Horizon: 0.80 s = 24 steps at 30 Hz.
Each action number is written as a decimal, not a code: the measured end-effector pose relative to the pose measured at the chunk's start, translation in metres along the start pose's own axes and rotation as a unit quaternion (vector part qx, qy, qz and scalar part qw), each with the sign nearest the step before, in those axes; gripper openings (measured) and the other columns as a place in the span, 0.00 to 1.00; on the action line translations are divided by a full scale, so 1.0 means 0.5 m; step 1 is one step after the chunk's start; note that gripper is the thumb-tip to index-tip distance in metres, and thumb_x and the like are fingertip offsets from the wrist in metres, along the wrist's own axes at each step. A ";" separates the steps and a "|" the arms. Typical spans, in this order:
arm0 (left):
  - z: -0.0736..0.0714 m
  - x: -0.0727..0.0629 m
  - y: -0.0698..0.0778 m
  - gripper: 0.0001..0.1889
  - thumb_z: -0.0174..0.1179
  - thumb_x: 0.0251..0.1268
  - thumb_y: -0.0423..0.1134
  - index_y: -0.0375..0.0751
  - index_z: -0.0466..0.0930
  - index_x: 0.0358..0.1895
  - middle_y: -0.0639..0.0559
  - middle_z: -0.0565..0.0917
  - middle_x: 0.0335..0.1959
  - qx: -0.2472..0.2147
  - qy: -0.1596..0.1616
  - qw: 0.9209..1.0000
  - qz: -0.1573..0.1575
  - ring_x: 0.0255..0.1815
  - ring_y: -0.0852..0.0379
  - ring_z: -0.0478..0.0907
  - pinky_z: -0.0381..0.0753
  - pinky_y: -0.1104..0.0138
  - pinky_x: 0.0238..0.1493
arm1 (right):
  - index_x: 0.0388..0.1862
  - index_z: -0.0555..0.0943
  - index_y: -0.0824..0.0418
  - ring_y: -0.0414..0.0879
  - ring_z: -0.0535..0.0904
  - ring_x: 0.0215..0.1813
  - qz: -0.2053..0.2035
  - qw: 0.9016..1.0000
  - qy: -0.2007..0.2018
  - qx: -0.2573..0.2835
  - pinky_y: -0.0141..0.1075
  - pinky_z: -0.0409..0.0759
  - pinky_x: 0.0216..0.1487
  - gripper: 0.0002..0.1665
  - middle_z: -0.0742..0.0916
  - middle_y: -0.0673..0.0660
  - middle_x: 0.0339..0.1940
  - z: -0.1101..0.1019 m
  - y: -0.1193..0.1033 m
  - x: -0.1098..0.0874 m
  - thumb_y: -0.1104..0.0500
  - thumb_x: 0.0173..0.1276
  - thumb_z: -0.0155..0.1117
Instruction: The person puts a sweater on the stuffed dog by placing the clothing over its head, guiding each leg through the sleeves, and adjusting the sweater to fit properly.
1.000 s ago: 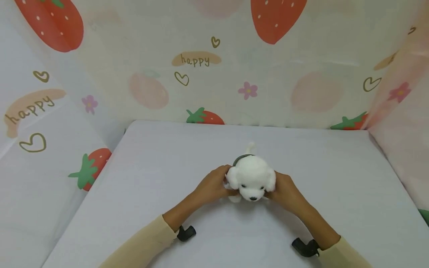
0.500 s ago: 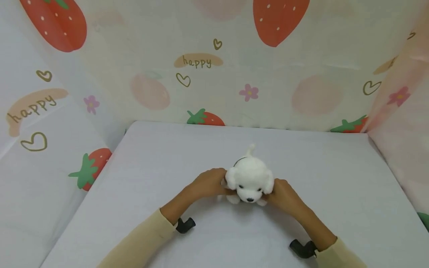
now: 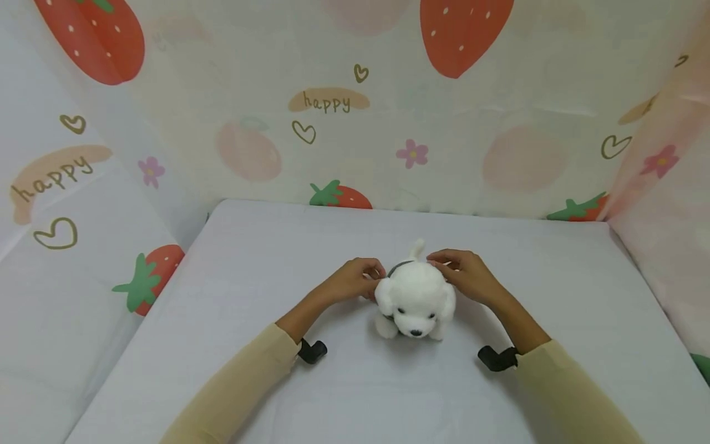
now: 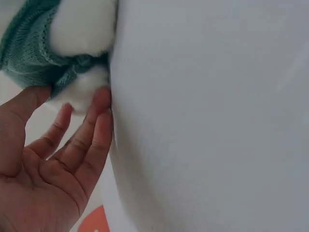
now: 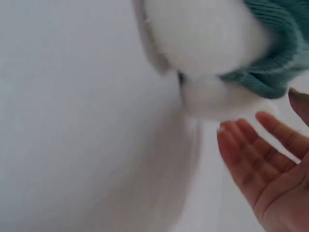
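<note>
A white plush dog [image 3: 417,295] stands on the white-covered table [image 3: 310,401], its face toward me and its tail raised behind. In the wrist views it wears a teal knitted garment [image 4: 30,50]. My left hand [image 3: 352,280] is at the dog's side on the left. The left wrist view shows its thumb tip at the knit's edge and its fingers loosely extended near a white furry leg [image 4: 83,92]. Across from it, my right hand [image 3: 468,274] hovers by the dog's back, with relaxed fingers slightly apart from the fur in the right wrist view.
A pale cloth backdrop [image 3: 444,111] printed with strawberries, hearts and flowers rises behind the table and along both sides. Black wrist-worn devices [image 3: 497,358] stick out below both beige sleeves [image 3: 244,379].
Both hands have loosened from the dog's sides. The right hand has moved up and back toward the dog's rear, and the left has lifted slightly. The dog stays in about the same place.
</note>
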State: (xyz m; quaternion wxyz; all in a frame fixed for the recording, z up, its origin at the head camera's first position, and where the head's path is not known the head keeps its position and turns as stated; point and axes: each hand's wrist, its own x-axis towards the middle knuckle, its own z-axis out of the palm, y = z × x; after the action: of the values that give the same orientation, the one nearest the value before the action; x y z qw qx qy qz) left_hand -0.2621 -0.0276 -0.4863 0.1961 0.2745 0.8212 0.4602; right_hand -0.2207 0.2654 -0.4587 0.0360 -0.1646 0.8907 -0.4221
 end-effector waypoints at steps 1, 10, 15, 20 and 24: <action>0.003 0.006 -0.001 0.06 0.62 0.71 0.38 0.39 0.82 0.44 0.50 0.86 0.37 0.014 0.005 1.000 0.006 0.32 0.57 0.82 0.83 0.65 0.33 | 0.58 0.84 0.63 0.53 0.86 0.48 -0.008 1.000 -0.001 -0.005 0.43 0.84 0.43 0.17 0.88 0.60 0.53 0.007 0.003 0.008 0.56 0.77 0.62; 0.007 0.032 0.020 0.03 0.63 0.66 0.32 0.41 0.84 0.34 0.53 0.86 0.29 0.173 0.070 0.981 0.043 0.28 0.60 0.79 0.77 0.68 0.31 | 0.50 0.87 0.66 0.56 0.88 0.45 -0.082 0.992 0.009 -0.094 0.49 0.85 0.46 0.14 0.90 0.61 0.46 0.022 -0.002 0.026 0.70 0.65 0.71; -0.003 0.031 0.029 0.04 0.64 0.63 0.32 0.38 0.87 0.33 0.53 0.86 0.24 0.187 0.088 0.978 -0.001 0.25 0.61 0.78 0.76 0.70 0.27 | 0.40 0.87 0.67 0.53 0.87 0.38 -0.088 0.985 0.050 -0.137 0.46 0.86 0.41 0.08 0.90 0.58 0.35 0.031 -0.002 0.025 0.71 0.62 0.73; -0.014 0.029 0.028 0.04 0.66 0.58 0.29 0.39 0.87 0.27 0.54 0.83 0.17 0.159 0.083 0.982 -0.051 0.19 0.60 0.76 0.73 0.70 0.21 | 0.32 0.86 0.66 0.46 0.79 0.28 -0.039 0.988 0.070 -0.131 0.40 0.80 0.31 0.06 0.87 0.56 0.27 0.038 0.005 0.021 0.74 0.65 0.65; -0.009 0.031 0.030 0.04 0.66 0.61 0.32 0.38 0.87 0.37 0.52 0.87 0.26 0.165 0.046 0.985 -0.032 0.28 0.57 0.80 0.77 0.68 0.28 | 0.37 0.86 0.67 0.48 0.80 0.31 -0.021 0.992 0.039 -0.116 0.43 0.80 0.35 0.04 0.88 0.57 0.31 0.037 0.003 0.018 0.70 0.69 0.64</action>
State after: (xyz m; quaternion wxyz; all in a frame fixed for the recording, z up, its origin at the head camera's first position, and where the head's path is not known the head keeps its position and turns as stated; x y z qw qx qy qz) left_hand -0.2727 -0.0146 -0.4723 0.1248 0.2553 0.9022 0.3244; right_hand -0.2258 0.2497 -0.4712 -0.0270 -0.1693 0.9309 -0.3226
